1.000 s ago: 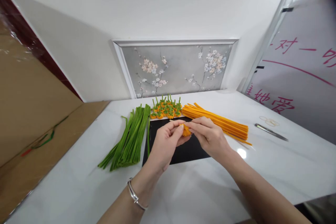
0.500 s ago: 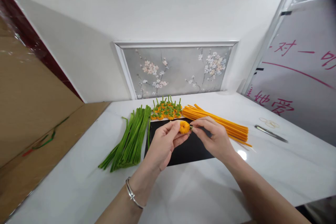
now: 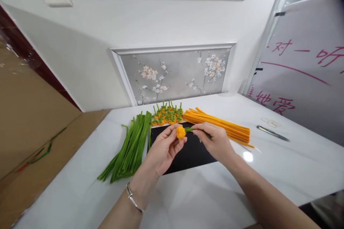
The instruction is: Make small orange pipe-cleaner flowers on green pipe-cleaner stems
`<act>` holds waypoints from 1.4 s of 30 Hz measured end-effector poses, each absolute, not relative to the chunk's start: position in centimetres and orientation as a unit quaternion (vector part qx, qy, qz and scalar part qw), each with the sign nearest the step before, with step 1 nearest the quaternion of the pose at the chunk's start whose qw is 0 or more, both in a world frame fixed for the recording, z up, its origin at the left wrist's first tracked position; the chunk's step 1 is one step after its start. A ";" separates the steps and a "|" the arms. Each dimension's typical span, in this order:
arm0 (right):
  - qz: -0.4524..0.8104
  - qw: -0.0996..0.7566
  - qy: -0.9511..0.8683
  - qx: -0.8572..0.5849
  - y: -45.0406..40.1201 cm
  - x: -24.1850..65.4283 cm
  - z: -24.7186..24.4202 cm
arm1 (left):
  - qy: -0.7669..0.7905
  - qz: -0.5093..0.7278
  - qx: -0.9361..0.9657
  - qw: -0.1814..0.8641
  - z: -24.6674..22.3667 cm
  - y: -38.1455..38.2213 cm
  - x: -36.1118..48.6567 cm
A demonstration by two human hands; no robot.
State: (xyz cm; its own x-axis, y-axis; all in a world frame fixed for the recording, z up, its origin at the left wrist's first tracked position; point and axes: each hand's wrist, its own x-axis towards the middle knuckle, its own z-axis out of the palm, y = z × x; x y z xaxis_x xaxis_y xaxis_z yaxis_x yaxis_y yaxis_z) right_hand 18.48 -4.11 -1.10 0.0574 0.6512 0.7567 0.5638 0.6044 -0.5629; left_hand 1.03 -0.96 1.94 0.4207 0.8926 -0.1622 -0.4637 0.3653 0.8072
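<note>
In the head view, the left hand (image 3: 163,149) has its grip closed on a small orange fuzzy ball (image 3: 181,132), pinched between thumb and fingers. The right hand (image 3: 216,142) has its grip closed too, thumb against fingers on the green stem (image 3: 189,129) that runs sideways from the ball's right side. Both hands are above the black mat (image 3: 188,155), which lies on the middle of the white worktop (image 3: 279,168); the ball is over the mat's far part.

Left of the mat, toward the worktop's left edge, is a bundle of green pipe cleaners (image 3: 131,146), loosely fanned at its near end. Beyond the mat, near the worktop's far edge, stand orange pieces with green stems (image 3: 171,117) in a close group, most stems pointing up. Just right of that group, a bundle of orange pipe cleaners (image 3: 220,124) slants toward the right, partly behind the right hand. Farther right lie a slim silver metal tool (image 3: 272,133) and, just beyond it, thin pale loops (image 3: 271,122).

A silver bracelet (image 3: 132,197) circles the left wrist. Brown cardboard (image 3: 29,132) borders the worktop's left edge, and a white board (image 3: 303,68) with pink handwriting stands past its right side.
</note>
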 end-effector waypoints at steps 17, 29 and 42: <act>-0.178 0.517 -0.750 -0.372 -4.4 18.9 -1.1 | 0.261 0.429 0.623 0.599 1.9 -0.8 0.2; -0.090 0.544 -0.771 -0.319 -4.5 18.0 -1.4 | 0.259 0.411 0.736 0.471 1.5 -2.1 1.1; 0.030 0.603 -0.698 -0.386 -4.9 16.8 -0.8 | 0.271 0.462 0.638 0.553 1.3 -2.4 1.9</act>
State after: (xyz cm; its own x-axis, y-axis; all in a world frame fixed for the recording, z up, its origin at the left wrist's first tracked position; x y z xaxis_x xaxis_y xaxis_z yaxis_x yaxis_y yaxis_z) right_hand 16.82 -4.93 -0.82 0.0237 0.5752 0.8176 0.5019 0.7005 -0.5074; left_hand 1.90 -2.38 1.32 0.4262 0.8565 0.2912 -0.1654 -0.2427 0.9559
